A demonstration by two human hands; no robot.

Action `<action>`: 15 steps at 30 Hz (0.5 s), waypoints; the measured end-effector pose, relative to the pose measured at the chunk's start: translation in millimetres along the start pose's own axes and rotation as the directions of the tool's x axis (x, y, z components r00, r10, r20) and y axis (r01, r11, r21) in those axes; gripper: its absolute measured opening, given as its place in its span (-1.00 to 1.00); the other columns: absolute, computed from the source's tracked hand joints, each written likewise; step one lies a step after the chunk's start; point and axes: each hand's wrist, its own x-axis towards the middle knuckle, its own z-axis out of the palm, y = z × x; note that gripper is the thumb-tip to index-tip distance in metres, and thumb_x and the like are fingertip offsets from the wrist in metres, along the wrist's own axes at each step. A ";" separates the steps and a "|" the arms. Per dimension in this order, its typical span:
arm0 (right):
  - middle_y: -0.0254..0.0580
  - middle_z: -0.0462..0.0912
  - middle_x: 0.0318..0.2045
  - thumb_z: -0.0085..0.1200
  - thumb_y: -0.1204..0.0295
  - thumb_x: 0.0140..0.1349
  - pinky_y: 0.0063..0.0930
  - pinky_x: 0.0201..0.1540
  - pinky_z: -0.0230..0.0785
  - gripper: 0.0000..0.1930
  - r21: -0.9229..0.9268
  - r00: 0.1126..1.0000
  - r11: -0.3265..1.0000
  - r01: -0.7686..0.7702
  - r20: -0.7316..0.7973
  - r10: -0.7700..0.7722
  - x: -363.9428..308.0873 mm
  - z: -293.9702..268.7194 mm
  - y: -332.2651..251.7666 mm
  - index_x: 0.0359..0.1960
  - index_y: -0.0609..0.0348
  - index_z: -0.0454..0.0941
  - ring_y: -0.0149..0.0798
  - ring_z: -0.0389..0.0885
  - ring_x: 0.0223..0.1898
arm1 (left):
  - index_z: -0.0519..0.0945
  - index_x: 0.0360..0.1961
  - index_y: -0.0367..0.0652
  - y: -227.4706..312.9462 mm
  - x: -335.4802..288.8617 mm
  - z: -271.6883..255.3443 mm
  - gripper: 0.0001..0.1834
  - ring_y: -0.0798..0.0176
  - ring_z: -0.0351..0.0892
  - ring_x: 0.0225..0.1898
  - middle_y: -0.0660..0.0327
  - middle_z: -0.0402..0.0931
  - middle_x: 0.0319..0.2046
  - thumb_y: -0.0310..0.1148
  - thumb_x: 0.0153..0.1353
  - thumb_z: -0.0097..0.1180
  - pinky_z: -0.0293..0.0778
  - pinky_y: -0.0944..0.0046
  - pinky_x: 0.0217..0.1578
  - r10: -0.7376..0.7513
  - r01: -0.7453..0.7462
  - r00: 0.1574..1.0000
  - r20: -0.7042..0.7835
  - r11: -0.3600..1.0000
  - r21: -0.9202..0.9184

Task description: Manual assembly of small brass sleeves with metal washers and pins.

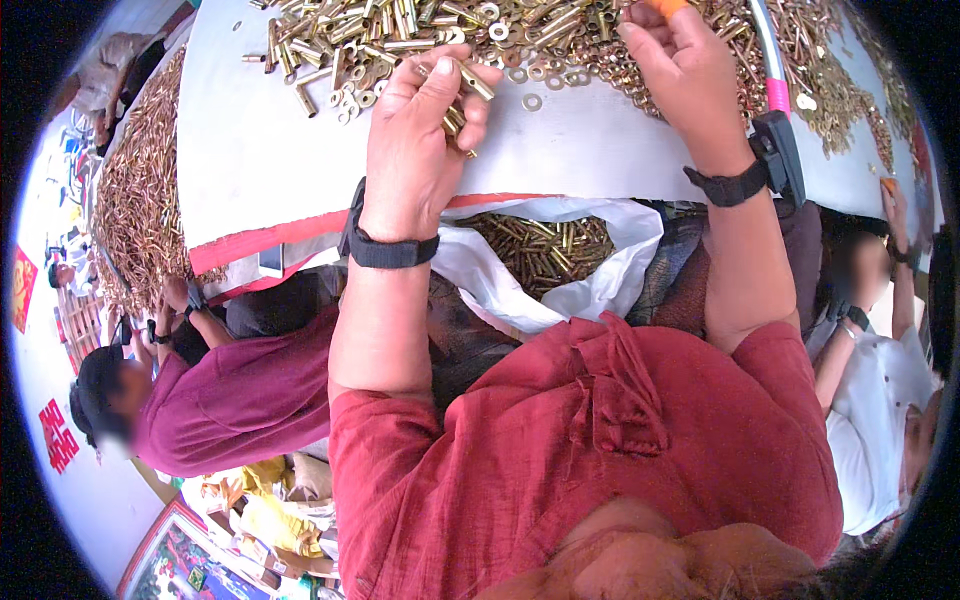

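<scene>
My left hand [425,120] is closed around several brass-coloured metal tubes [470,82], which poke out between thumb and fingers above the table's near edge. My right hand [690,75] reaches to the pile of small brass-coloured nuts [650,82]; its fingers are bent together, and the picture's top edge cuts off part of them. An orange cover [668,6] sits on one finger. What that hand pinches is hidden. Between the hands lie loose tubes [400,18] and flat washers [531,102] in a mixed heap.
Below the table edge, a white sack [625,245] stands open with many tubes [540,255] inside. A pale bar with a pink end [778,95] lies right of my right hand. Co-workers sit at left [240,395] and right [880,390]. A long parts heap [145,190] covers the left side.
</scene>
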 end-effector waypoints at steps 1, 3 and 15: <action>-0.47 0.51 -0.38 0.12 0.57 0.22 -0.69 -0.31 0.32 -0.67 0.220 0.997 0.974 -0.059 0.070 0.045 -1.1 6.3 4.3 0.04 0.19 0.51 -0.60 0.44 -0.39 | 0.45 -0.01 -0.24 0.9 0.4 0.3 -0.79 0.41 0.39 -0.49 0.01 0.61 -0.22 -0.37 0.43 -0.04 0.27 0.48 -0.56 -0.011 0.012 1.000 0.011 0.999 -0.035; -0.44 0.54 -0.34 0.10 0.57 0.25 -0.69 -0.30 0.35 -0.69 0.416 0.987 0.902 -0.113 0.151 0.054 -6.7 18.6 6.4 0.04 0.20 0.51 -0.58 0.46 -0.38 | 0.46 0.05 -0.26 1.2 0.5 0.3 -0.75 0.40 0.40 -0.45 0.01 0.61 -0.19 -0.40 0.41 -0.02 0.29 0.48 -0.54 -0.021 0.023 1.000 0.022 0.997 -0.071; -0.33 0.59 -0.30 0.00 0.53 0.37 -0.62 -0.24 0.44 -0.80 0.811 0.992 0.582 0.057 0.019 -0.125 -30.4 50.5 -21.5 -0.01 0.26 0.46 -0.50 0.56 -0.29 | 0.44 0.12 -0.24 -0.3 -5.3 8.1 -0.58 0.29 0.59 -0.32 0.15 0.65 -0.15 -0.62 0.21 0.13 0.52 0.36 -0.19 0.259 -0.278 0.958 0.121 0.748 0.603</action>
